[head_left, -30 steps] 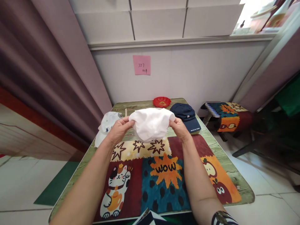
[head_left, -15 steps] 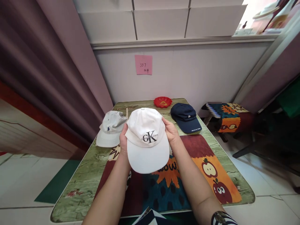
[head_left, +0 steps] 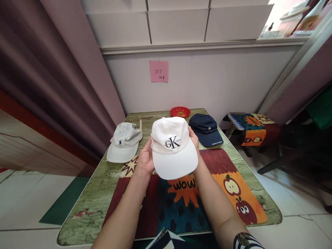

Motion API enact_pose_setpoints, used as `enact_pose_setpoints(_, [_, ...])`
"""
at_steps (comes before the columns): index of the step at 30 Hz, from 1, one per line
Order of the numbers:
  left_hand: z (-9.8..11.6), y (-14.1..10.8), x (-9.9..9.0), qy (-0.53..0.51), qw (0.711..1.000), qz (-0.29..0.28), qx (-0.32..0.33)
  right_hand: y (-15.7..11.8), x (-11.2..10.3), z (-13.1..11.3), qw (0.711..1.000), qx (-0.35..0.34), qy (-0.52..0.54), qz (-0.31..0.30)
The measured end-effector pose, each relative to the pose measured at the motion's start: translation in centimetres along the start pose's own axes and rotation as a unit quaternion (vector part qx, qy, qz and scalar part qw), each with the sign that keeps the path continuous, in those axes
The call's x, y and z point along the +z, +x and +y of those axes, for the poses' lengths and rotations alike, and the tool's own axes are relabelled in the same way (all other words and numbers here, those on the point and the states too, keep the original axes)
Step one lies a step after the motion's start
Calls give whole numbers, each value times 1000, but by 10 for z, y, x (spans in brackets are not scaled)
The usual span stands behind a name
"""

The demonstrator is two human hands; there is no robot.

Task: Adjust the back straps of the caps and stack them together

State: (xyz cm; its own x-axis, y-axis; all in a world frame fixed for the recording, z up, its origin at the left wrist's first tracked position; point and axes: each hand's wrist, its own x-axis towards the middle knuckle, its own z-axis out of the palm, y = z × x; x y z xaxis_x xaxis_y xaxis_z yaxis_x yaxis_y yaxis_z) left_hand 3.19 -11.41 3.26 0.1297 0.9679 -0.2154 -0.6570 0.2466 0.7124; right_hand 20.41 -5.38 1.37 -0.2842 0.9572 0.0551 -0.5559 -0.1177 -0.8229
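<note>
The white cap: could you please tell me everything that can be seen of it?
The white cap looks like soft fabric, with a rounded crown, a small button on top, tiny eyelets and a wide, curved, plain brim. Large black letters mark the front, crossed by smaller grey lettering that is hard to read. It is upright, brim towards the viewer and slightly down, held up over the mat. The left hand and right hand grip its sides. Its back and inside are hidden.

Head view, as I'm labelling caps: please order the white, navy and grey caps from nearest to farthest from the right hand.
1. White cap, held at the right hand
2. Navy cap, right of that hand
3. Grey cap, away to the left
</note>
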Motion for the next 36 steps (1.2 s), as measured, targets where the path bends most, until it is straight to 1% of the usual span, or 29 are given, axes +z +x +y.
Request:
enact_pose_setpoints(2, [-2,3,-3,-16,999,35,-27,-2,0,-2,1000,17,14,-9])
enact_pose_setpoints(4, [-1,4,-6,-42,996,68,-48,-2,0,-1,997,39,54,-31])
enact_pose_setpoints(6, [1,5,-9,-72,992,81,-60,-1,-1,3,990,61,121,-49])
enact_pose_setpoints(8, [4,5,-10,-109,989,77,-59,2,-3,7,979,76,184,-42])
enact_pose_setpoints(10, [6,6,-11,-144,986,66,-50,4,-4,10,973,85,215,-12])
enact_pose_setpoints(13, [8,11,-12,-174,983,35,-36,3,-4,7,969,106,220,28])
enact_pose_setpoints(15, [11,17,-16,-181,983,12,-23,-3,0,4,964,130,231,33])
enact_pose_setpoints(17, [14,24,-23,-187,982,8,-9,-15,9,2,956,140,256,35])
enact_pose_setpoints(19, [17,31,-31,-190,981,33,4,-31,21,6,949,122,285,57])
enact_pose_setpoints(21, [16,38,-38,-183,980,74,13,-49,34,16,944,88,298,111])
enact_pose_setpoints(24, [6,47,-45,-147,981,129,19,-66,45,33,943,71,266,187])
enact_pose_setpoints(26, [-8,50,-48,-106,981,156,50,-67,45,38,941,77,239,226])
enact_pose_setpoints(27, [-15,50,-50,-73,980,170,73,-65,42,37,939,79,231,241])
enact_pose_setpoints(28, [-24,48,-52,-24,979,180,94,-60,39,33,938,78,225,251])
enact_pose_setpoints(29, [-32,45,-55,50,975,185,115,-55,35,25,938,73,221,257])
enact_pose_setpoints(30, [-41,41,-59,139,965,184,127,-49,30,15,939,64,218,258])
enact_pose_setpoints(31, [-49,36,-62,237,947,173,133,-41,25,3,941,49,214,256])
enact_pose_setpoints(32, [-56,30,-66,334,917,159,146,-34,18,-11,942,34,210,260])
enact_pose_setpoints(33, [-63,25,-70,390,894,150,164,-25,11,-26,944,16,207,258])
enact_pose_setpoints(36, [-75,15,-76,542,795,106,252,3,-18,-66,941,-79,216,249])
